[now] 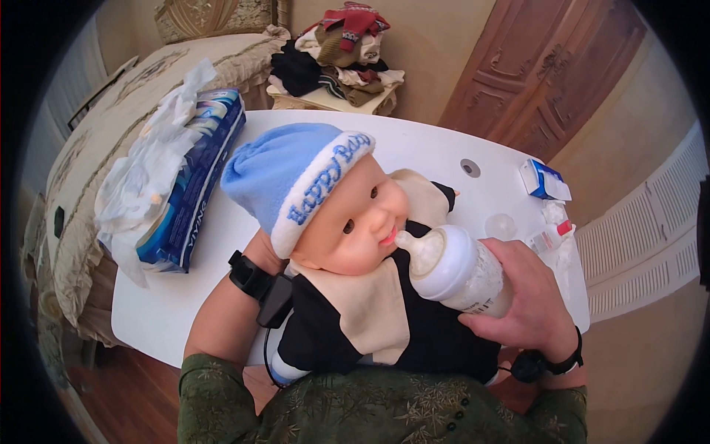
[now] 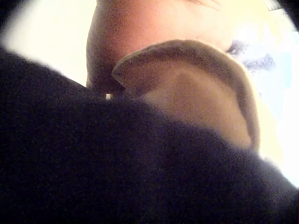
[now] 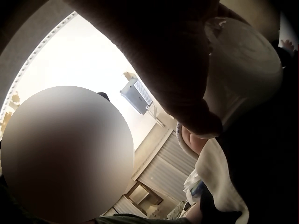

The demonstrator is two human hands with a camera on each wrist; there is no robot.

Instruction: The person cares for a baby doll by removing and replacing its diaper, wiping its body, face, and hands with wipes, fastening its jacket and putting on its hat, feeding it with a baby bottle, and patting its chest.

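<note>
A baby doll [image 1: 355,229] in a blue knit hat [image 1: 277,166] and a black-and-cream top [image 1: 373,314] lies back across the person's lap at the table's edge. My right hand [image 1: 521,292] grips a baby bottle [image 1: 473,277], thumb on the near side and fingers round the far side. The bottle is tilted, its nipple [image 1: 418,244] right at the doll's mouth. Under the doll's head goes my left hand [image 1: 265,248], only its base showing; the head and hat hide its fingers. Dark cloth fills much of the left wrist view.
On the white table [image 1: 436,159], an open blue diaper pack [image 1: 196,185] with loose white diapers lies at left. A small blue-and-white box [image 1: 543,180], a clear round cap [image 1: 501,225] and crumpled tissue [image 1: 553,213] sit at right. Behind stand a bed [image 1: 140,81] and piled clothes [image 1: 340,59].
</note>
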